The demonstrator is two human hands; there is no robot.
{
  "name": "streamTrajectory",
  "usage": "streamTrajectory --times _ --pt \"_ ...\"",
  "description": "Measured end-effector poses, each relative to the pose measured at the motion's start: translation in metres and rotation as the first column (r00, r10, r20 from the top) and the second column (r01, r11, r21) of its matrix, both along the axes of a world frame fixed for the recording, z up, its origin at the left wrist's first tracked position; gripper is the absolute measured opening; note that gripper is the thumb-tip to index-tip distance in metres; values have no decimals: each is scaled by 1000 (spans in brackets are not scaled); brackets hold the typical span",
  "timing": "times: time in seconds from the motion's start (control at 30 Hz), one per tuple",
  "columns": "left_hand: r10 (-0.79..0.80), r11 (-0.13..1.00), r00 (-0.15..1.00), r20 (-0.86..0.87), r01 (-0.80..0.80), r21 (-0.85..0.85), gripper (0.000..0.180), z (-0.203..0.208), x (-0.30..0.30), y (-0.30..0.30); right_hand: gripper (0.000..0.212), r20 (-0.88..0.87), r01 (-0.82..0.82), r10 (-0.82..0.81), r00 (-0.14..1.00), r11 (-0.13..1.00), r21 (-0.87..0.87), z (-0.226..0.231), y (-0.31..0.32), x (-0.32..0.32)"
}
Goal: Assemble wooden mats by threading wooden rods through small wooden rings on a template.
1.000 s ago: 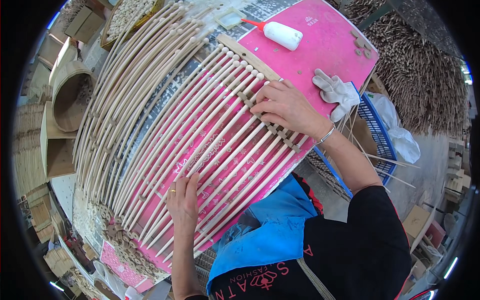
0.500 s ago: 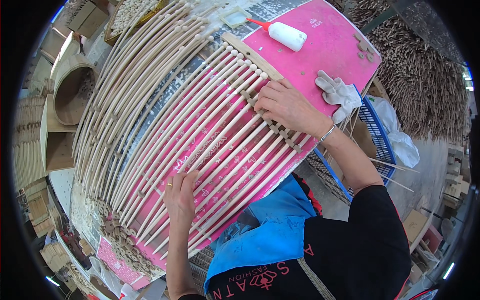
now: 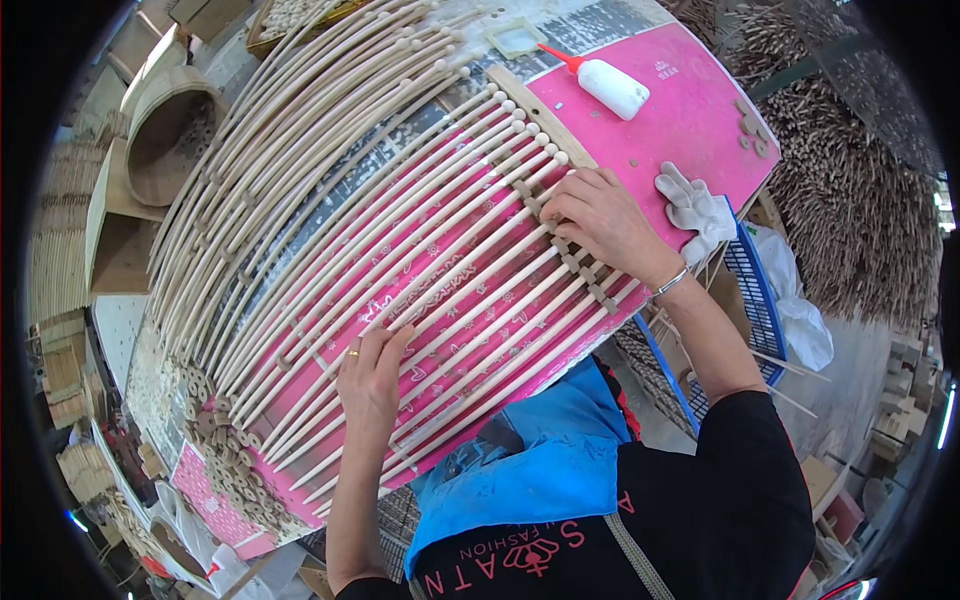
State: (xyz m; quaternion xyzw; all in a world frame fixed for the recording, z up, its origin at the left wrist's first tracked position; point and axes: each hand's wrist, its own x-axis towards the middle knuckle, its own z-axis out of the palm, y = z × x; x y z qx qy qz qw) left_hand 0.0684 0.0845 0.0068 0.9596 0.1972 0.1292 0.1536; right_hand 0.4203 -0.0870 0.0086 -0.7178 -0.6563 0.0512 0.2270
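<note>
Fingers of the right hand curl over the ball-tipped rods at a row of wooden blocks; I can't tell whether they pinch one. Those of the left hand bend onto the same rods, nearer the pointed ends, grip unclear. Past the right fingers lie a white bottle and a glove.
</note>
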Motion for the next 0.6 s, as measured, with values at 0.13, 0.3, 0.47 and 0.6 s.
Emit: streamTrajectory --times 0.13,0.3,0.47,0.6 --pt "82 996 992 97 -85 25 28 1 -8 -12 21 -100 81 -76 992 996 44 8 -3 -5" --pt "318 945 934 164 -300 -127 26 -2 -52 -24 15 -123 138 -115 986 972 193 9 24 -28" --pt "575 818 775 264 -546 -181 23 -3 -130 -14 11 -25 -4 9 1000 978 209 -10 85 -55" --pt "814 577 489 314 -749 -326 20 -1 -194 5 10 80 -70 56 995 980 188 -27 112 -61"
